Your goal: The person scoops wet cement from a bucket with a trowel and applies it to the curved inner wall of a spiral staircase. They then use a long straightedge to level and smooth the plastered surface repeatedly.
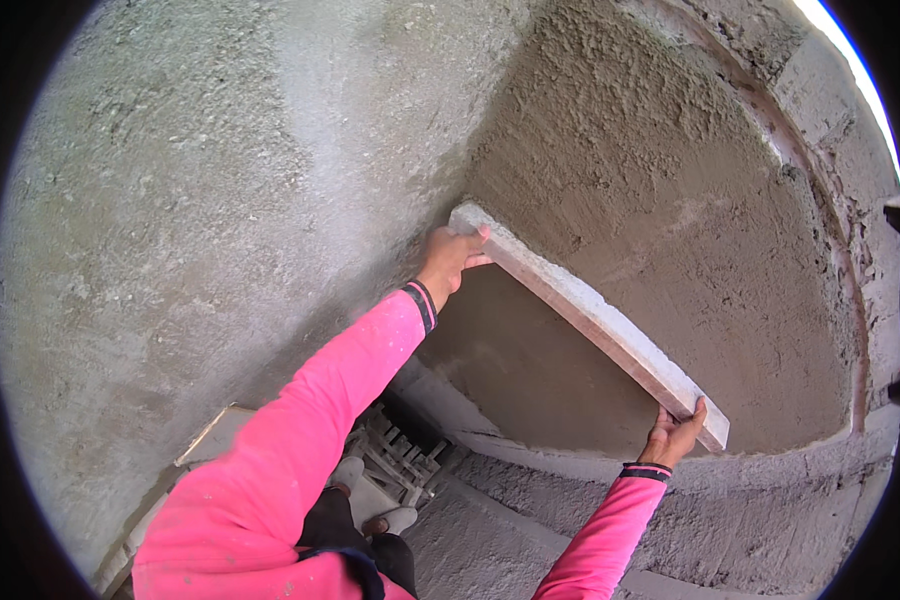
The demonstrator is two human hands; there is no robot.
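A long straightedge bar [590, 318], pale with plaster along its top, lies slantwise against a wall of wet grey plaster [660, 190]. My left hand [450, 260] is closed around its upper left end, close to the corner where two walls meet. Lower down, my right hand [673, 437] grips the bar near its other end, with the thumb over the edge. Above the bar the plaster looks rough and ridged; below it the plaster [530, 360] is darker and smoother. Both my arms wear pink sleeves with dark cuffs.
A rough grey wall [190, 200] rises on the left. My feet [395, 520] stand on a pale platform beside slatted wooden pieces [400, 465]. A raised rough band [820, 190] borders the plaster at the right, and a grey ledge [670, 530] runs beneath it.
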